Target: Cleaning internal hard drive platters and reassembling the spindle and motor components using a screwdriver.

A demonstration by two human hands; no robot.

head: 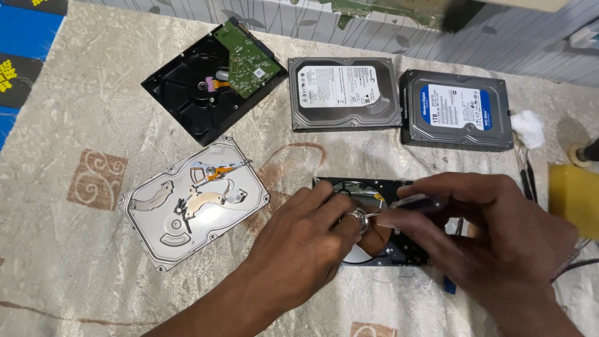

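1. Both hands meet low in the middle of the frame over an opened hard drive [374,187]. The left hand [299,240] rests its fingers on the shiny platter [357,254]; its grip is loose, fingertips pressing down and clamped on nothing.
2. The right hand [493,234] has its grip closed on a small screwdriver [417,201], whose tip points at the platter's hub.
3. The opened drive sits in the lower centre, mostly hidden by both hands; only its top edge and part of the platter show.
4. Open room: bare cloth runs along the lower left and the left edge; a free strip lies between the opened drive and the row of drives above it.
5. To the left lies a silver drive lid [193,203], inner side up, near the left hand but apart from it.
6. Upper left: a black drive body with a green circuit board [246,59] on it.
7. Upper centre and upper right: two closed drives, one with a white label [343,92], one with a blue label [455,111], side by side and apart.
8. A white cotton wad [529,128] lies at the right edge.
9. The bench is covered by a beige patterned cloth [75,125]; a grey patterned wall stands behind.
10. Count: four drives, one loose lid, one screwdriver.
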